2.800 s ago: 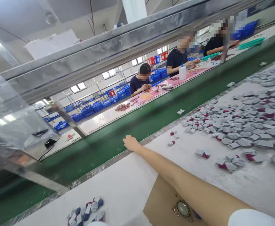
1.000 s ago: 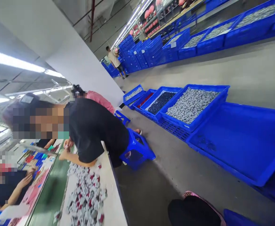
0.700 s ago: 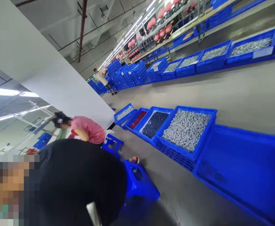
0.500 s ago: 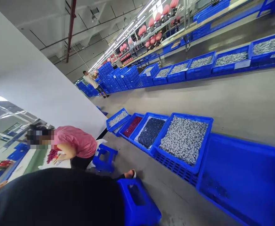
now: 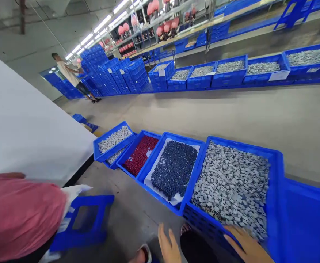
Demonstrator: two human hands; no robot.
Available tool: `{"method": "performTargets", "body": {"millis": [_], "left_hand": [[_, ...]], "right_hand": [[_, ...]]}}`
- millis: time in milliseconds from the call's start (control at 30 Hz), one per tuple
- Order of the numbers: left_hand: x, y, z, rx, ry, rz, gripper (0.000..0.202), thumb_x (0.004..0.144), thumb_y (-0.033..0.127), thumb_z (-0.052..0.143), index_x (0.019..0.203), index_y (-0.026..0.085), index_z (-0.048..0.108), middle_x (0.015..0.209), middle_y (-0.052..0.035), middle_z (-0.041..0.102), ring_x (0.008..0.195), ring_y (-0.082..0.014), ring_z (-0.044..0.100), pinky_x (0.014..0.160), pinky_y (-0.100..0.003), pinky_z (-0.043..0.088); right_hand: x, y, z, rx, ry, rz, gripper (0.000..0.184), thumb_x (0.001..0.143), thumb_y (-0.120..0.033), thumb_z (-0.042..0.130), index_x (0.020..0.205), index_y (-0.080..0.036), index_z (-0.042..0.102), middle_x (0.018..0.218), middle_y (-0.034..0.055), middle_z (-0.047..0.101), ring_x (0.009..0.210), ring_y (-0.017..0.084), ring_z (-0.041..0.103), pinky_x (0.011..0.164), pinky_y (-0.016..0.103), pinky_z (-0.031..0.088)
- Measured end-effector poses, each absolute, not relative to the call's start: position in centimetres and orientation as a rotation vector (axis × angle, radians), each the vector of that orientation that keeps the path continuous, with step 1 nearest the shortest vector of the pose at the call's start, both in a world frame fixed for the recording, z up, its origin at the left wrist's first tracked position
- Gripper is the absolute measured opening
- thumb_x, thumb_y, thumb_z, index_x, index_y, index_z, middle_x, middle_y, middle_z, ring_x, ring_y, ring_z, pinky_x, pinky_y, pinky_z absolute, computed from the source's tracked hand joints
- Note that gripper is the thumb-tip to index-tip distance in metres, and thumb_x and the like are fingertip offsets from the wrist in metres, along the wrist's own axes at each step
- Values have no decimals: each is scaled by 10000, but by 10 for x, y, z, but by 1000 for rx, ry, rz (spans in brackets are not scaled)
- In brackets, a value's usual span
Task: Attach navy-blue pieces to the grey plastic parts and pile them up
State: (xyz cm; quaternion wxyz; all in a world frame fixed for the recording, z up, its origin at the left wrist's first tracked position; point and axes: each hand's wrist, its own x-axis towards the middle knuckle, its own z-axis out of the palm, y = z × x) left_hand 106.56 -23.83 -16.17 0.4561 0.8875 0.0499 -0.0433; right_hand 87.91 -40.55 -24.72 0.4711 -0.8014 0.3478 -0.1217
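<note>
My left hand (image 5: pixel 168 247) is at the bottom edge, fingers stretched out and apart, holding nothing, just short of a blue crate (image 5: pixel 275 160) heaped with small grey pieces (image 5: pixel 231 186). My right hand (image 5: pixel 248 245) lies over that crate's near rim with its fingers laid out flat. To the left stand a crate of dark blue pieces (image 5: pixel 173 168), a crate of red pieces (image 5: pixel 140 154) and a crate of grey pieces (image 5: pixel 114 138). All of them sit on the concrete floor.
An empty blue crate (image 5: pixel 309 219) stands at the right. A blue stool (image 5: pixel 83 220) and a person in a pink top (image 5: pixel 17 215) are at the left. A long row of blue crates (image 5: pixel 231 70) and stacked crates (image 5: pixel 107 73) line the far side, where a person (image 5: pixel 70 77) stands.
The view swung from the worktable to the floor behind and dropped toward the crates. Both my hands have come into view at the grey-piece crate.
</note>
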Motion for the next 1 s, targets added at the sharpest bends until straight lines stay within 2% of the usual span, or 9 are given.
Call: {"method": "performTargets", "body": {"millis": [133, 200, 267, 367, 467, 533, 700, 800, 1000], "left_hand": [[1177, -307, -324, 2320, -138, -127, 346, 823, 313, 507, 1139, 175, 505, 1225, -97, 500, 1089, -239, 493, 893, -479, 409], [1217, -330, -395, 2396, -190, -79, 427, 812, 323, 504, 1206, 161, 470, 1347, -137, 394, 1268, -300, 297, 997, -498, 294], [1248, -346, -451, 2469, -180, -19, 510, 807, 352, 478, 1267, 141, 420, 1408, -161, 305, 1327, -333, 133, 1037, -501, 213], [1274, -362, -504, 2544, -119, 47, 546, 812, 406, 425, 1296, 156, 392, 1413, -157, 301, 1322, -359, 130, 1025, -550, 170], [1281, -372, -523, 2562, -61, 82, 529, 816, 446, 397, 1296, 226, 393, 1389, -118, 351, 1289, -351, 228, 1015, -559, 167], [1280, -378, -523, 2540, -33, 71, 496, 815, 466, 387, 1269, 272, 429, 1343, -108, 411, 1230, -335, 333, 1001, -523, 232], [1275, -391, -513, 2370, -38, -60, 395, 825, 471, 391, 1136, 288, 552, 1150, -103, 564, 1083, -273, 479, 932, -435, 362], [1272, -406, -513, 2212, -34, -140, 391, 831, 431, 440, 1148, 216, 522, 1159, -90, 556, 1076, -241, 499, 922, -472, 369], [1272, -430, -512, 1892, 23, -232, 321, 835, 372, 474, 1060, 156, 551, 1109, -86, 577, 995, -207, 552, 854, -452, 434]], "right_hand": [[1067, -484, -322, -2025, 759, -434, 259, 715, -400, 590, 889, -233, 684, 985, 58, 667, 976, 246, 583, 912, 410, 427], [1146, -531, -376, -2045, 818, -496, 251, 752, -364, 591, 948, -221, 656, 1164, 59, 579, 1146, 235, 457, 1006, 399, 319], [1198, -578, -430, -2060, 919, -548, 310, 816, -335, 548, 1083, -179, 573, 1314, 80, 432, 1225, 253, 350, 1017, 504, 231], [1230, -630, -491, -2044, 1065, -570, 389, 801, -346, 561, 1138, -152, 538, 1370, 81, 349, 1291, 312, 199, 1015, 576, 103], [1230, -647, -520, -1993, 1121, -564, 376, 723, -409, 601, 1040, -207, 616, 1393, 42, 336, 1318, 344, 64, 1015, 577, -1], [1227, -642, -524, -1945, 1099, -555, 307, 699, -421, 601, 965, -273, 647, 1368, 13, 380, 1313, 327, 115, 1029, 556, 15], [1233, -588, -515, -1749, 927, -470, 177, 668, -389, 622, 795, -286, 691, 1098, 28, 621, 1153, 275, 432, 1009, 440, 228], [1242, -535, -514, -1569, 859, -455, 341, 667, -444, 585, 891, -213, 694, 1045, 27, 644, 1089, 221, 499, 1000, 367, 264], [1247, -466, -514, -1089, 851, -460, 384, 711, -492, 547, 947, -213, 666, 1004, 32, 668, 958, 201, 589, 889, 357, 425]]}}
